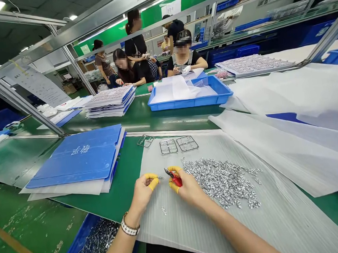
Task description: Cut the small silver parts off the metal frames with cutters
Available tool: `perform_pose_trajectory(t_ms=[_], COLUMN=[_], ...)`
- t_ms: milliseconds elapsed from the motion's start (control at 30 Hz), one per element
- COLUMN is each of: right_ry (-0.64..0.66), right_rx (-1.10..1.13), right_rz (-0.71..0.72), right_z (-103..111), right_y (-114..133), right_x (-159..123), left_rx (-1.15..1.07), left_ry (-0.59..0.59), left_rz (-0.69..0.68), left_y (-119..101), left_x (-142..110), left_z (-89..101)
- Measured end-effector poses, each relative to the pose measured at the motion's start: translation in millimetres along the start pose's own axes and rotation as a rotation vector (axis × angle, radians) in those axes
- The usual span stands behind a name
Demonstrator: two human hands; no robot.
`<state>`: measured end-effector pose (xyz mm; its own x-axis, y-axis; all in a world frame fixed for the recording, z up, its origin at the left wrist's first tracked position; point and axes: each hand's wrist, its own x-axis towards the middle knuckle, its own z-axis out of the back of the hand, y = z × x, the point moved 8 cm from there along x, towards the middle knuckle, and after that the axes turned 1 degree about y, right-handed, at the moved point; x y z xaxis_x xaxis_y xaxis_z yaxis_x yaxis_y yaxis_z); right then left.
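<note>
Yellow finger cots cover fingertips on both hands. My left hand point(142, 190), with a watch or bracelet at its wrist, pinches a small shiny silver part point(161, 177) between thumb and forefinger. Red-handled side cutters point(176, 179) are in my right hand point(190, 187), their dark jaws pointing up and left, apart from the silver part. To the right of that hand spreads a large pile of small silver parts point(220, 180). One loose silver part point(164, 211) lies below my hands. Beyond them are three metallic sprue frames point(168, 146) with small pieces inside.
A white sheet point(277, 215) covers the green bench. On the left lies a stack of blue boards point(79, 155) and paper; below it, a blue bin point(75, 239) holds silver scraps. A blue tray point(190, 102) stands ahead. Several people sit or stand beyond, past metal framing.
</note>
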<state>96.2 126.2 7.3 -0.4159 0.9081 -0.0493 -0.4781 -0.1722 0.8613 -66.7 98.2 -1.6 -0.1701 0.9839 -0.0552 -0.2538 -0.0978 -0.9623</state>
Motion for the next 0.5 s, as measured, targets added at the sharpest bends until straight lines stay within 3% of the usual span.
perform_pose_trajectory(t_ms=[267,500], right_ry=[0.01,-0.018], right_rx=[0.274,0.252], right_rz=[0.002,-0.03], right_z=[4,13], right_y=[-3,-7], right_x=[4,1], left_rx=[-0.232,-0.25], left_ry=[0.077,0.107], left_rz=[0.054,0.055], left_y=[-14,-14], left_x=[-3,-1], left_z=[-29.9,-41.6])
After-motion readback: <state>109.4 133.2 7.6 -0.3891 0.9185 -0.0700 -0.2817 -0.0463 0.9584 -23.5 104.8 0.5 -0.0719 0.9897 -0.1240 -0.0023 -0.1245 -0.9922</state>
